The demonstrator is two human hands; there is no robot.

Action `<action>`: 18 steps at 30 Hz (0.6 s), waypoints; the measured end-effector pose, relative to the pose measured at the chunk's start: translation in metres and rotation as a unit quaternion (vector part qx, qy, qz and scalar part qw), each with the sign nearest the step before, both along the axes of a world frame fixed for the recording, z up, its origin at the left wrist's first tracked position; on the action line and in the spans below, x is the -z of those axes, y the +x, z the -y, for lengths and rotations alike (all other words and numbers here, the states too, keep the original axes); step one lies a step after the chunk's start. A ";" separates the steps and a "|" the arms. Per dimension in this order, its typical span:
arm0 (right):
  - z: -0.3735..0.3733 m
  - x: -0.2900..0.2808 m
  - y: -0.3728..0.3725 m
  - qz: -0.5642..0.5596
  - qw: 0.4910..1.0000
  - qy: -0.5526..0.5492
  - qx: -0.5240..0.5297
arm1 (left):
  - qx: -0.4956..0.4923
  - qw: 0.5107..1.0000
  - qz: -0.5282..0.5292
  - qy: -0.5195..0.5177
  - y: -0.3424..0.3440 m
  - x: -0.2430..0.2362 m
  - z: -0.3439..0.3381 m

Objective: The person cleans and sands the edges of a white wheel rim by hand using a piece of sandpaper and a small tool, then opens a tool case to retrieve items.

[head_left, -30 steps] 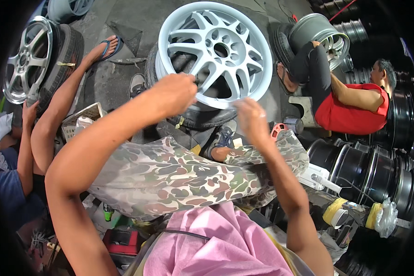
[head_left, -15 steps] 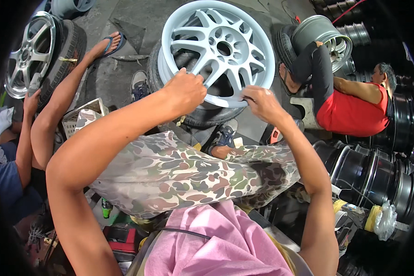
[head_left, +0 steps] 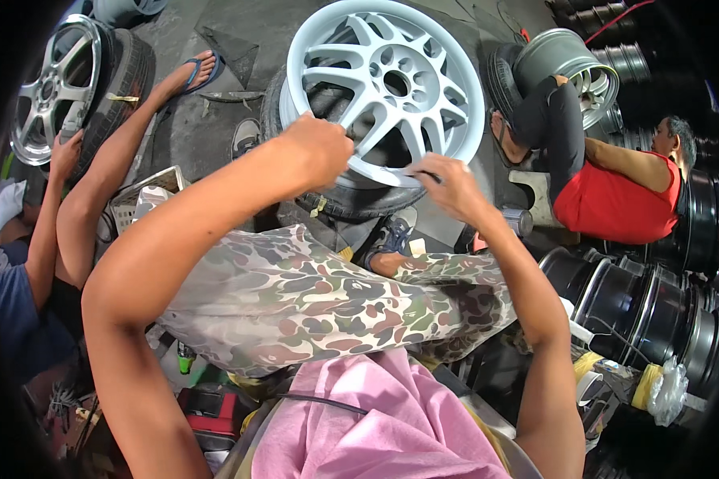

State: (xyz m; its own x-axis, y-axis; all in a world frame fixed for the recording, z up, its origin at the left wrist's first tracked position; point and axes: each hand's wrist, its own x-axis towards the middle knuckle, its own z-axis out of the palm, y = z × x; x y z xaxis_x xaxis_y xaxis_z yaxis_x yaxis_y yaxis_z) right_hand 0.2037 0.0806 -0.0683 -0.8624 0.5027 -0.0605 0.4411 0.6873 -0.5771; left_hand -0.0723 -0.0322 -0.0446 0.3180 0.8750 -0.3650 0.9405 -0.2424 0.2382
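A pale grey-white alloy wheel rim (head_left: pixel 465 120) with paired spokes lies face up on a black tire (head_left: pixel 351 204) in front of my knees. My left hand (head_left: pixel 321 152) is closed at the rim's near left edge, its fingertips curled out of sight over the lip. At the near right of the same lip, my right hand (head_left: pixel 453 189) pinches a thin dark tool (head_left: pixel 430 176). Its index finger reaches onto the rim's edge. The tool's exact kind is too small to tell. A dark mark shows on the lip between my hands.
At left, a person's hand (head_left: pixel 65 152) holds a chrome wheel (head_left: pixel 46 84) by a tire. A person in a red top (head_left: pixel 615 203) sits at right near a silver wheel (head_left: pixel 563 60). Black rims (head_left: pixel 615 291) are stacked at right. A plastic basket (head_left: pixel 124 209) stands left of my legs.
My right hand has shifted slightly left and down along the lip, with the dark tool tilted differently. My left hand has turned slightly at its spot. The whole view has shifted a little.
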 end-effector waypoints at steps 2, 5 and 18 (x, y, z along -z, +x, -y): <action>-0.006 -0.003 0.020 0.055 0.996 0.065 -0.003 | -0.025 1.000 0.002 0.013 -0.015 0.003 0.002; 0.016 -0.002 0.014 -0.011 0.998 0.052 0.024 | -0.038 0.999 -0.006 0.035 -0.033 0.003 0.003; 0.049 0.020 0.002 -0.113 0.989 0.091 0.035 | 0.001 0.989 -0.108 0.099 -0.006 0.008 0.027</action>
State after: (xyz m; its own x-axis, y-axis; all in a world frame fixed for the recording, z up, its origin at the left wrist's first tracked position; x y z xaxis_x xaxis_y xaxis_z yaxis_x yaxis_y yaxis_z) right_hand 0.2054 0.0313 -0.0885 -0.8059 0.5470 0.2266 0.3654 0.7606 -0.5367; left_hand -0.0781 -0.0591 -0.0525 0.2542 0.9353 -0.2460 0.9635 -0.2671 -0.0199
